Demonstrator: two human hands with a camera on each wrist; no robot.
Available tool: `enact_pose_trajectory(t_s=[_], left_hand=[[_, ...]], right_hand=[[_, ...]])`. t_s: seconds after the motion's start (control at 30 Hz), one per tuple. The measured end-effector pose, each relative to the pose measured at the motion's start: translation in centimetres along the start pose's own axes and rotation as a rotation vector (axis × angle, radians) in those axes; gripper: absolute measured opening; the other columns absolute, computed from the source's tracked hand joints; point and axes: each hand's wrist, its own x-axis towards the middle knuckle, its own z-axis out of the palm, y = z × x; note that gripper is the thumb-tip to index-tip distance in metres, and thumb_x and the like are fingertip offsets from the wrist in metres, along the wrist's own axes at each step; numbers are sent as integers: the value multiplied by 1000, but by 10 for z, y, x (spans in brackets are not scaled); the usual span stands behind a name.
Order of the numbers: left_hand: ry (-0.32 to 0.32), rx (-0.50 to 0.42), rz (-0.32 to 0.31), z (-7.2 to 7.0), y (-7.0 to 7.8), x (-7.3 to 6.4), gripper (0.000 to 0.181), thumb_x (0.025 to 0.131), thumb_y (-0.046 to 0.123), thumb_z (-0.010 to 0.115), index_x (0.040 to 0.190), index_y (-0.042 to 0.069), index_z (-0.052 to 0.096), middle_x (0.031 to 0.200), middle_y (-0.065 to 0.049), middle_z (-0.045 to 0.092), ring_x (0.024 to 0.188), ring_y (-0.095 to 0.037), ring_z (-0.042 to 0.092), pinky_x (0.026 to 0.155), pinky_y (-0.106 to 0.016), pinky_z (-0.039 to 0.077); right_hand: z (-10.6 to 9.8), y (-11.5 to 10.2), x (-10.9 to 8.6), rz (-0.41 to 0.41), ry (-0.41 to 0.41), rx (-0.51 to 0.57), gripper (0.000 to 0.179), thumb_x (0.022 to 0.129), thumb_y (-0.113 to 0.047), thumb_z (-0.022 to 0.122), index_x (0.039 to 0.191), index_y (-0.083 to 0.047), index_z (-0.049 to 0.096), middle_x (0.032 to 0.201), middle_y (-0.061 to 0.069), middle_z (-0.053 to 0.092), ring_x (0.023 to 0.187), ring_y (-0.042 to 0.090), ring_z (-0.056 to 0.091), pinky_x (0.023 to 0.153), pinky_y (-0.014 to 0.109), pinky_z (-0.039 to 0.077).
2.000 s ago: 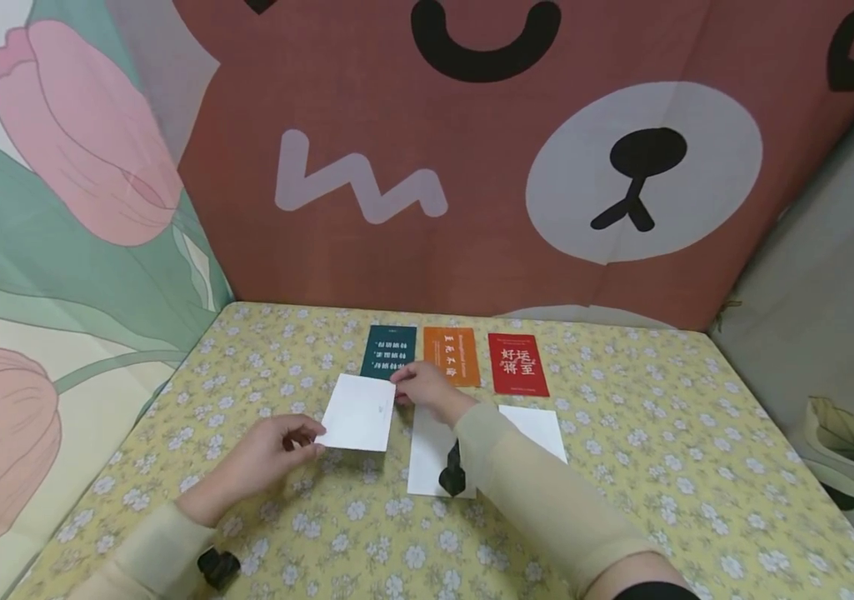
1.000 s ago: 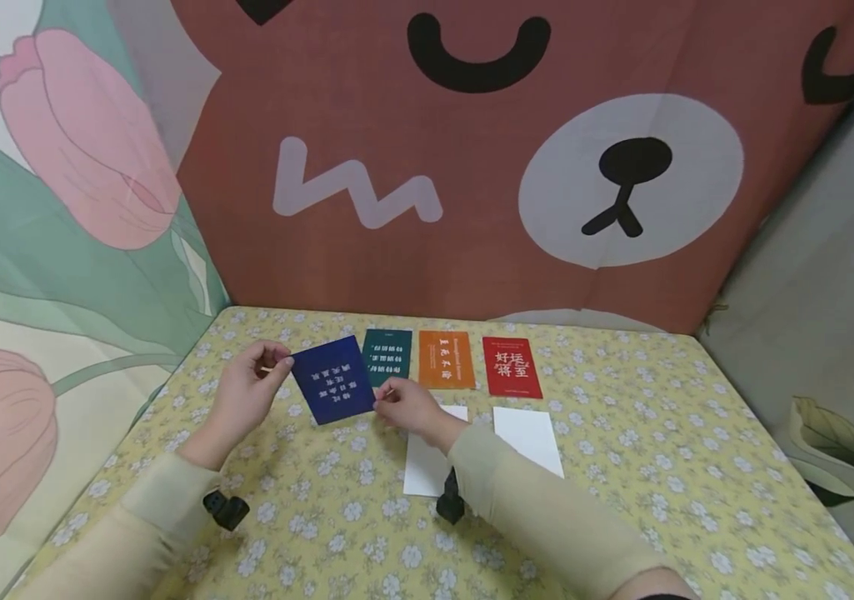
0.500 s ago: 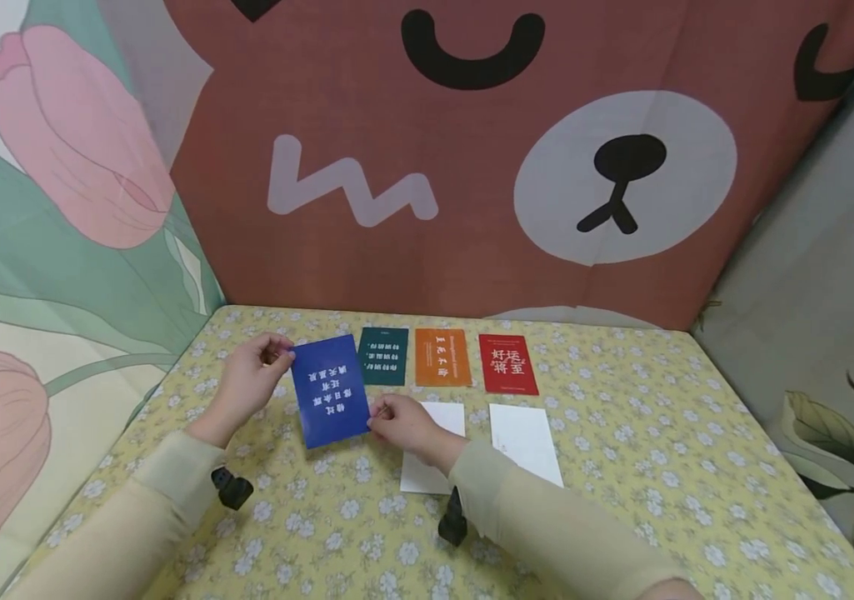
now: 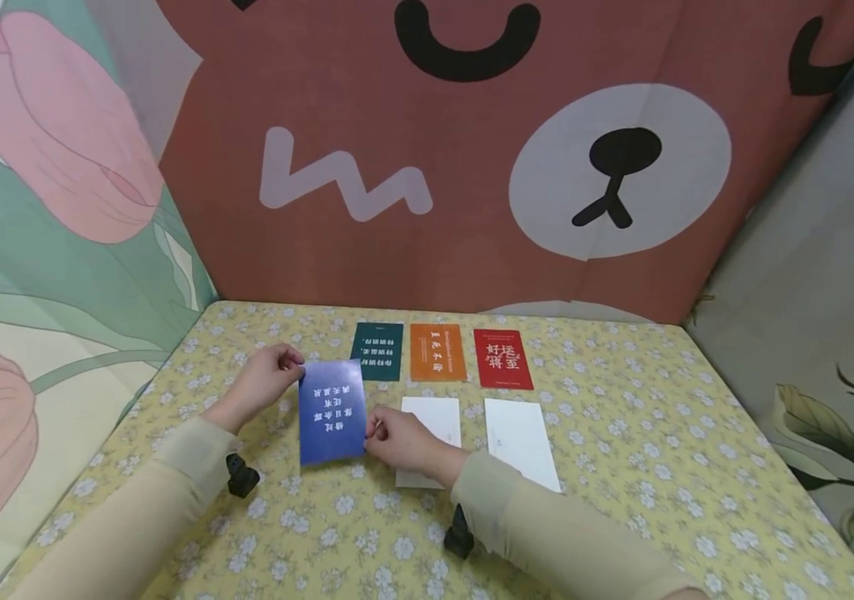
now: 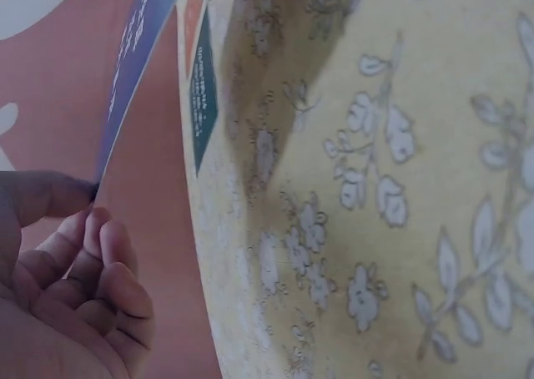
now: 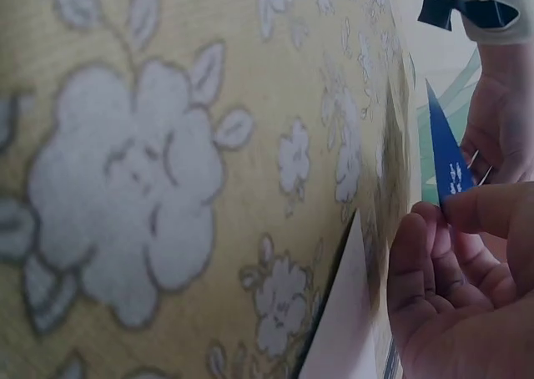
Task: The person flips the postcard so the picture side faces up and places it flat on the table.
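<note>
A blue card (image 4: 332, 413) with white Chinese characters is held up off the table between both hands. My left hand (image 4: 265, 379) pinches its upper left corner; in the left wrist view the thumb and forefinger grip the card's edge (image 5: 138, 70). My right hand (image 4: 404, 435) pinches the lower right edge, and the right wrist view shows thumb and finger on the blue card (image 6: 449, 158). Behind the blue card lies a dark green card (image 4: 377, 350), partly covered by it. Under the right hand a white card (image 4: 430, 415) lies partly hidden.
An orange card (image 4: 437, 352) and a red card (image 4: 503, 358) lie in the back row beside the green one. A second white card (image 4: 522, 442) is at the right of the front row. The table wears a yellow floral cloth (image 4: 621, 467); a bear-print curtain (image 4: 471, 267) hangs behind.
The card first showed its white side and was turned to its blue side. Since then both hands have brought it slightly lower and straighter, nearer the front.
</note>
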Motion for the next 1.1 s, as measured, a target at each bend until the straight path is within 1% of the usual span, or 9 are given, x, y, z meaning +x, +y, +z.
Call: enact_pose_trajectory(t_s=[0.2, 0.33, 0.4, 0.5, 0.63, 0.83, 1.1], left_hand=[[-82, 62, -49, 7, -5, 7, 16, 97, 6, 63, 109, -5, 63, 90, -13, 62, 71, -21, 54, 62, -36, 47], [-123, 105, -66, 11, -8, 10, 12, 95, 5, 65, 103, -4, 63, 87, -12, 62, 70, -21, 54, 60, -34, 47], [-146, 125, -76, 13, -9, 11, 11, 94, 5, 66, 100, -3, 64, 86, -11, 62, 69, -20, 55, 60, -34, 48], [-171, 168, -83, 18, -11, 13, 11, 93, 7, 70, 98, -1, 64, 85, -9, 62, 68, -20, 56, 60, -33, 48], [-206, 226, -76, 24, -12, 16, 14, 93, 10, 72, 97, -1, 65, 83, -9, 62, 68, -20, 55, 62, -35, 47], [-238, 279, -102, 30, -13, 18, 14, 93, 13, 73, 95, 2, 64, 81, -7, 61, 69, -21, 54, 63, -36, 46], [-244, 273, -85, 31, -14, 16, 14, 91, 11, 73, 91, 2, 62, 79, -7, 62, 67, -21, 54, 61, -35, 45]], right_hand=[[3, -1, -1, -23, -45, -96, 10, 95, -5, 68, 88, -10, 64, 73, -3, 61, 64, 8, 54, 61, 24, 45], [3, 0, -1, -38, -65, -140, 12, 95, -7, 70, 86, -12, 65, 73, -5, 61, 66, 7, 54, 63, 23, 45], [4, 0, -1, -33, -77, -153, 11, 93, -7, 71, 85, -12, 66, 73, -6, 62, 66, 7, 54, 64, 23, 46], [5, 0, -1, -4, -98, -167, 11, 93, -8, 72, 84, -12, 67, 72, -5, 62, 66, 7, 54, 64, 23, 46], [8, -2, 0, 20, -127, -180, 13, 93, -8, 73, 82, -12, 67, 72, -4, 62, 65, 8, 55, 63, 23, 45], [8, -5, -2, 25, -148, -200, 13, 93, -8, 72, 82, -12, 67, 73, -4, 63, 65, 8, 55, 63, 23, 46], [9, -4, -1, 30, -154, -207, 14, 94, -9, 72, 81, -13, 67, 71, -4, 63, 63, 8, 55, 62, 23, 45]])
